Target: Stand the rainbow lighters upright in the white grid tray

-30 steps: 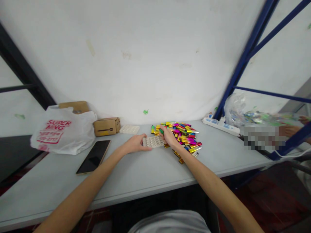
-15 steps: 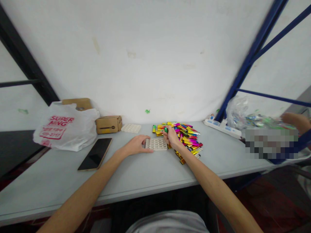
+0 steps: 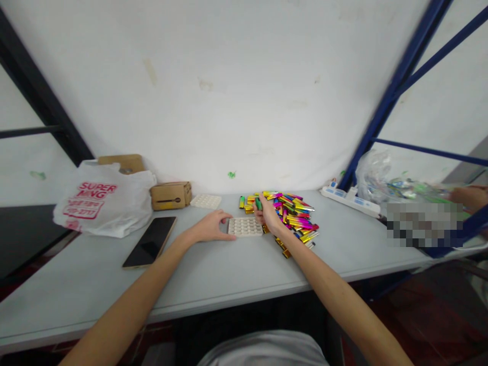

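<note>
A pale tray with rows of round holes (image 3: 246, 227) lies flat on the table before me. My left hand (image 3: 213, 226) grips its left end, thumb along the near edge and fingers at the far corner. At the tray's right end, my right hand (image 3: 269, 213) is closed around a green lighter (image 3: 258, 204), mostly hidden by the fingers. Partly behind and right of that hand spreads a pile of shiny lighters (image 3: 299, 221) in gold, pink, red and other colours. A green and gold lighter (image 3: 241, 202) lies at the pile's left edge.
A second holed tray (image 3: 206, 201) and a cardboard box (image 3: 171, 196) stand near the wall. Left are a phone (image 3: 150, 242) and a white plastic bag (image 3: 104, 201). A power strip (image 3: 351, 200) lies right, with plastic bags beyond the blue frame (image 3: 381, 119) and another person's hand (image 3: 469, 197).
My left thumb has slid slightly left along the tray's edge. My right hand has shifted a little left, and the green lighter has turned in its fingers. The other person's hand has moved lower.
</note>
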The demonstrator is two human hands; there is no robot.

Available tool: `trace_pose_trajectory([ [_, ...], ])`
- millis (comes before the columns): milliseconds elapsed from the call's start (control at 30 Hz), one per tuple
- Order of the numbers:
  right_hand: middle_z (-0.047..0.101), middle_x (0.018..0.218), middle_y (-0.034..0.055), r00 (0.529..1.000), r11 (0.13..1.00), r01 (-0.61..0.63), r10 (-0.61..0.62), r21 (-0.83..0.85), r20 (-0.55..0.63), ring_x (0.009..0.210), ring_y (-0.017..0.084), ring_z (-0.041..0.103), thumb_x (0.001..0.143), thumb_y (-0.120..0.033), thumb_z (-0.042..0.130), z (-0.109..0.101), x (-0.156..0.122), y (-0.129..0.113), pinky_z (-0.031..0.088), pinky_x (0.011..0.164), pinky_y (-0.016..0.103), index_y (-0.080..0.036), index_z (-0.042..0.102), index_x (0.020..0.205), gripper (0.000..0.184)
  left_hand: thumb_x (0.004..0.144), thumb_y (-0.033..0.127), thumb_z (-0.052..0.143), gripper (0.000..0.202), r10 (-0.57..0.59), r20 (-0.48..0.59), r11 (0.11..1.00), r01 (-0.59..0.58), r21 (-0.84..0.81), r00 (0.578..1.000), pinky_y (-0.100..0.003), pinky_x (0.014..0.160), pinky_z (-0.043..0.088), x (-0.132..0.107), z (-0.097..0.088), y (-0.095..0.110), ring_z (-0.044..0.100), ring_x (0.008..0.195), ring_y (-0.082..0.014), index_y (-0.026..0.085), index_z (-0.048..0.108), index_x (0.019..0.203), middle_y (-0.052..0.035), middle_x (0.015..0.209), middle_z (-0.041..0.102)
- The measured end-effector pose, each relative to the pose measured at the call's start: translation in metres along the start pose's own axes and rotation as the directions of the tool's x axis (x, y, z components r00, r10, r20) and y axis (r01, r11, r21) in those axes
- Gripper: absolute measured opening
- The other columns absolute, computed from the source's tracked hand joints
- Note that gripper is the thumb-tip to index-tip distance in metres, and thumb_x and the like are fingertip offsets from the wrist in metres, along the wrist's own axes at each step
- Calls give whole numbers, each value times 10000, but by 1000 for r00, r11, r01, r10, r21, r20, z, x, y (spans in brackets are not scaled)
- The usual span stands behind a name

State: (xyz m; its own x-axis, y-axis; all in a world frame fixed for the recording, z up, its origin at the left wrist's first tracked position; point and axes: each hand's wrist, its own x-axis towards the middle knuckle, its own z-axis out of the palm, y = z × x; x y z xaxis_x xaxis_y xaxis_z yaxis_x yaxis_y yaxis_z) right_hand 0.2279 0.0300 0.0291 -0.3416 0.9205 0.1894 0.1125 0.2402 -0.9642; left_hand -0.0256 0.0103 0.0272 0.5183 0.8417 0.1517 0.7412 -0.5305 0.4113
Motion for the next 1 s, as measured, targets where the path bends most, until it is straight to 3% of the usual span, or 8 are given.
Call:
trace_pose_trajectory([
  [100, 409, 635, -49, 999, 997, 47, -47, 55, 7, 516, 146, 363, 1002, -795, 371, 2, -1, 1, 342, 510, 278, -255, 543, 850, 587, 679, 708, 841, 792, 4, 23, 998, -3, -55, 1000, -356, 854, 519, -1, -1, -2, 663, 931, -280, 166, 747, 1250, -81, 1042, 712],
  [300, 696, 867, 11, 965, 960, 247, -232, -134, 119, 816, 200, 656, 960, -570, 673, 7, 1, 13, 535, 758, 314, -214, 697, 1027, 364, 617, 703, 885, 811, -19, -14, 995, 17, -103, 1000, -347, 819, 520, 1, 5, -8, 657, 884, -263, 165, 764, 1210, -61, 994, 711],
  [400, 781, 995, 51, 964, 952, 264, -256, -155, 67, 927, 237, 726, 935, -543, 734, 14, 7, 15, 576, 850, 350, -204, 738, 1098, 376, 595, 708, 892, 812, -19, -34, 993, 15, -120, 999, -345, 812, 513, 2, 8, -10, 652, 867, -259, 170, 761, 1189, -52, 971, 708],
  [567, 814, 1124, 97, 929, 872, 332, -368, -360, -32, 998, 245, 762, 971, -448, 735, 26, 15, 16, 578, 940, 362, -209, 769, 1129, 289, 595, 728, 882, 718, 0, -40, 993, -5, -118, 999, -339, 784, 491, 4, 10, -10, 638, 840, -252, 174, 745, 1030, -47, 938, 707],
  [733, 821, 1000, 93, 906, 768, 383, -420, -513, 47, 912, 236, 765, 997, -381, 727, 29, 14, 19, 565, 854, 321, -194, 761, 1138, 236, 592, 748, 866, 706, 0, -36, 995, -3, -103, 999, -326, 743, 465, 5, 9, -7, 623, 813, -244, 184, 724, 992, -35, 916, 697],
  [833, 811, 940, 79, 913, 770, 378, -403, -514, 68, 855, 230, 754, 1014, -384, 705, 28, 13, 18, 549, 818, 317, -196, 741, 1158, 239, 593, 739, 862, 712, -8, -25, 994, 5, -113, 1000, -326, 739, 458, 5, 7, -5, 621, 813, -245, 183, 722, 1014, -33, 919, 692],
  [1000, 797, 987, 75, 928, 807, 325, -373, -494, 1, 899, 230, 739, 1030, -435, 670, 25, 14, 14, 534, 852, 324, -216, 724, 1177, 269, 601, 733, 862, 700, -17, -23, 994, 15, -105, 1000, -329, 733, 469, 4, 6, -4, 624, 798, -238, 182, 717, 1008, -31, 918, 692],
])
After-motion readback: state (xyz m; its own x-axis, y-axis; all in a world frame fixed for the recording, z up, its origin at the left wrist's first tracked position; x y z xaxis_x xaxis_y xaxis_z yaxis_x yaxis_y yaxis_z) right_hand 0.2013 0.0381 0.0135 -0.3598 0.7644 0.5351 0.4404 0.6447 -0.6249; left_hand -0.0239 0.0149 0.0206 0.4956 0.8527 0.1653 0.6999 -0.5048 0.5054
